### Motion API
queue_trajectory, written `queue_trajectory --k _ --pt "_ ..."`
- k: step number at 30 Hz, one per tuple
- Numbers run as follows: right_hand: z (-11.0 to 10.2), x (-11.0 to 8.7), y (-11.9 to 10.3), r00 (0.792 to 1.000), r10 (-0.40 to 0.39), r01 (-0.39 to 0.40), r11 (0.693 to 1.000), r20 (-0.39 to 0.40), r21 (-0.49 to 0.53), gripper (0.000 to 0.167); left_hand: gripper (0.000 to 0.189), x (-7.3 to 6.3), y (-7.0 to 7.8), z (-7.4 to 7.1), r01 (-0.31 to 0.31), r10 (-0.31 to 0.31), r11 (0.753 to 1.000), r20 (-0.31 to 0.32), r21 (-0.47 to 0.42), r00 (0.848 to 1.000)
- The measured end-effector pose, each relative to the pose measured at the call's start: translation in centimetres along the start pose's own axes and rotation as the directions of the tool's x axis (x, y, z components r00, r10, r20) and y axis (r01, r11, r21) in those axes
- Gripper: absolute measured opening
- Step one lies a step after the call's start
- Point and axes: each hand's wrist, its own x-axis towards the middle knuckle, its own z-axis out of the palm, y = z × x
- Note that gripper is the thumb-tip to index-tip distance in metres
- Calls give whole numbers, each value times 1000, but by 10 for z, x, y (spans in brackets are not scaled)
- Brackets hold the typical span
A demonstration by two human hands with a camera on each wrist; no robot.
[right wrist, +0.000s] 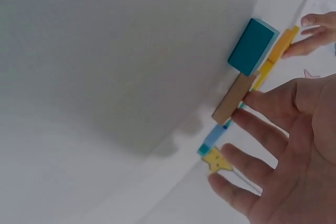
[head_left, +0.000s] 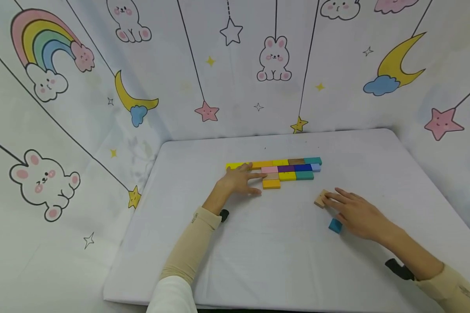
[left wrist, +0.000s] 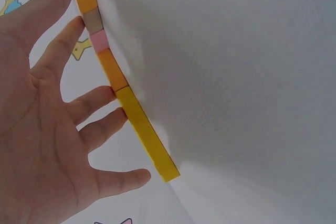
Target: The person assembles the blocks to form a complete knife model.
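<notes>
My left hand (head_left: 240,180) is spread at the left end of several flat coloured blocks laid edge to edge in rows. Its fingertips touch the side of a long yellow block (left wrist: 147,132) and its neighbours. An orange block (head_left: 271,184) forms the nearest row, by the index finger and thumb. To the right, my right hand (head_left: 362,216) reaches over the table with fingers extended, and its fingertips touch a light wooden block (head_left: 320,199) lying apart from the rows. Beside that hand's thumb lies a blue-teal block (head_left: 335,225), larger in the right wrist view (right wrist: 253,46).
The rows also hold a purple block (head_left: 286,168), a dark blue block (head_left: 303,167) and teal blocks at the right end. All lie on a white-covered table (head_left: 258,261). Behind it hangs a patterned cloth (head_left: 243,87) with bunnies, stars and moons.
</notes>
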Motion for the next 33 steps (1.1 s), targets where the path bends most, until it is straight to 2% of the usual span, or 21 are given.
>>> queue_trajectory --k 13,21,28,33 --pt "6 24 -8 999 -42 44 993 22 -110 54 75 1 -1 1 -1 1 1000 2 2 1000" --pt "9 37 -25 999 7 -4 997 42 -71 59 75 -1 1 0 2 -2 1000 -4 0 1000" --pt "8 42 -29 999 -3 6 996 38 -85 55 74 -1 2 -2 3 -3 1000 0 0 1000" --pt "5 45 -31 998 -3 6 999 56 -47 53 74 -2 2 -3 1 -1 1000 7 -4 1000"
